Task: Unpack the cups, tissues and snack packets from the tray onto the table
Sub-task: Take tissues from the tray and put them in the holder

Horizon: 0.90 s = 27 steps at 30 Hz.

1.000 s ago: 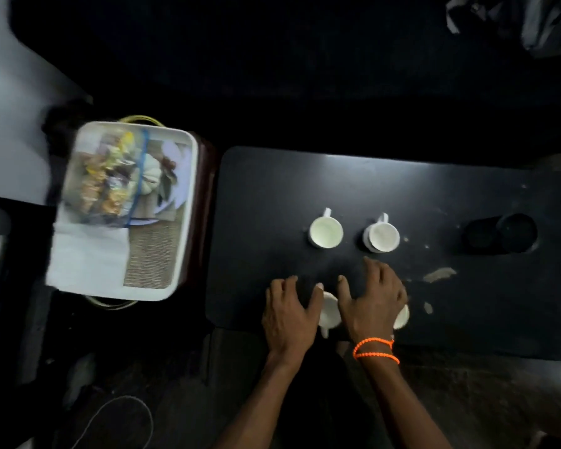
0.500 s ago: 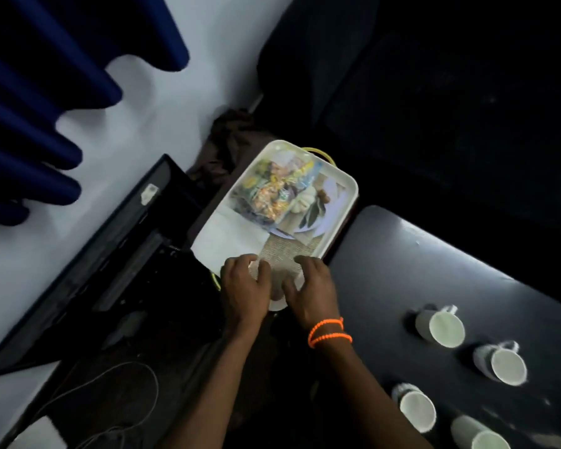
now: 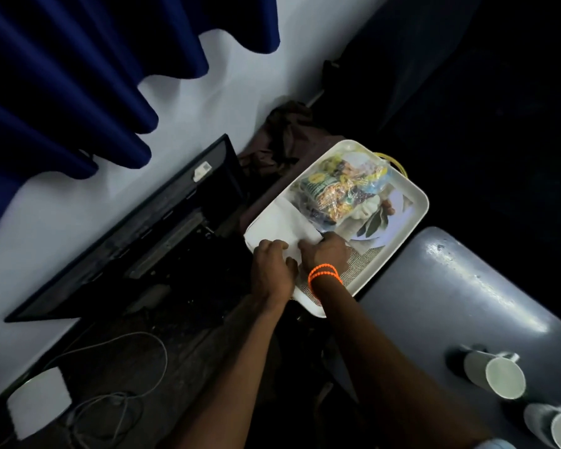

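Observation:
A white tray (image 3: 416, 202) stands left of the dark table (image 3: 450, 286). On it lie a stack of white tissues (image 3: 280, 222) at the near left and a clear bag of colourful snack packets (image 3: 339, 189) further back. My left hand (image 3: 271, 270) grips the tissues' near edge with curled fingers. My right hand (image 3: 326, 251), with orange bead bracelets at the wrist, pinches the tissues beside it. Two white cups (image 3: 496, 374) (image 3: 554, 422) stand on the table at the lower right.
A dark flat screen (image 3: 127, 228) leans against the white wall on the left. Blue curtains (image 3: 62, 76) hang above. A white adapter (image 3: 39, 400) with cables lies on the floor. Brown cloth (image 3: 289, 131) is bunched behind the tray.
My view swung left from the table to the tray. Both hands left the cups on the table, reached the tray's near edge, then moved onto the tissues and took hold of them.

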Tool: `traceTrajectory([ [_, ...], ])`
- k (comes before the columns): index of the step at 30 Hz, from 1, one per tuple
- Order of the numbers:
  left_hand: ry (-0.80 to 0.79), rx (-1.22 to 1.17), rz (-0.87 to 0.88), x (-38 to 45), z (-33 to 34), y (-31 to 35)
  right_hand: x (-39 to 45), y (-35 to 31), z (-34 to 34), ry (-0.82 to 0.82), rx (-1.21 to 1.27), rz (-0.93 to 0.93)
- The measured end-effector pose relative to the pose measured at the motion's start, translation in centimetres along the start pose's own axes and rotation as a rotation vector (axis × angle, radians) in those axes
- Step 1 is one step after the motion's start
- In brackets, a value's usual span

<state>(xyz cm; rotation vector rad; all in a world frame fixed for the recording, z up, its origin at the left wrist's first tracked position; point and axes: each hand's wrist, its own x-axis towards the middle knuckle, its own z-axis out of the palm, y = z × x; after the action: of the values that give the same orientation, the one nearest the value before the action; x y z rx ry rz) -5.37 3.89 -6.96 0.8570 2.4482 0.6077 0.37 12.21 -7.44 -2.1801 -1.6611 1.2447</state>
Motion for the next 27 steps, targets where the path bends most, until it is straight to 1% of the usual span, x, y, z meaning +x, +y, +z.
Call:
traceTrajectory([
  [3,0.013,-0.12,-0.053,0.0,-0.2,0.0,-0.3,0.5,-0.5,-0.032,0.06,-0.103],
  [6,0.025,-0.17,-0.062,-0.3,-0.5,-0.2,-0.9,1.1,-1.3,-0.103,0.107,-0.174],
  [8,0.096,-0.231,-0.067,-0.6,-0.6,0.2,-1.3,1.3,-2.4,-0.117,0.159,-0.2],
  [9,0.164,-0.272,-0.08,-0.9,-0.6,0.5,-1.5,1.4,-3.0,-0.13,0.224,-0.194],
  [11,0.303,-0.413,-0.143,-1.7,-0.5,1.3,-1.7,2.0,-4.7,-0.183,0.478,-0.118],
  [12,0.335,-0.524,-0.197,-2.1,-0.3,1.8,-1.7,2.6,-5.7,-0.208,0.616,-0.064],
  [13,0.335,-0.649,-0.272,-2.6,-0.1,2.4,-1.6,3.4,-6.7,-0.218,0.727,-0.009],
  [14,0.292,-0.805,-0.365,-3.0,0.3,3.2,-1.5,4.2,-7.7,-0.225,0.819,0.046],
  [15,0.21,-0.982,-0.472,-3.4,0.6,4.0,-1.5,5.1,-8.6,-0.238,0.905,0.098],
  [17,-0.059,-1.373,-0.638,-4.2,1.5,5.8,-1.5,7.1,-10.7,-0.257,1.049,0.179],
  [18,-0.211,-1.476,-0.662,-4.5,1.9,6.6,-1.5,8.2,-11.6,-0.263,1.091,0.203],
  [19,-0.352,-1.491,-0.637,-4.9,2.4,7.4,-1.5,9.3,-12.7,-0.257,1.109,0.217],
  [20,-0.454,-1.442,-0.601,-5.3,3.0,8.2,-1.5,10.4,-13.9,-0.238,1.102,0.215],
  [22,-0.564,-1.246,-0.537,-5.9,4.6,10.0,-1.3,12.8,-16.2,-0.154,1.013,0.174],
  [25,-0.588,-0.938,-0.436,-7.7,7.6,13.1,-1.6,16.2,-19.4,-0.05,0.855,0.111],
  [27,-0.672,-0.805,-0.363,-9.4,9.2,15.4,-2.0,18.1,-21.3,0.044,0.785,0.093],
])
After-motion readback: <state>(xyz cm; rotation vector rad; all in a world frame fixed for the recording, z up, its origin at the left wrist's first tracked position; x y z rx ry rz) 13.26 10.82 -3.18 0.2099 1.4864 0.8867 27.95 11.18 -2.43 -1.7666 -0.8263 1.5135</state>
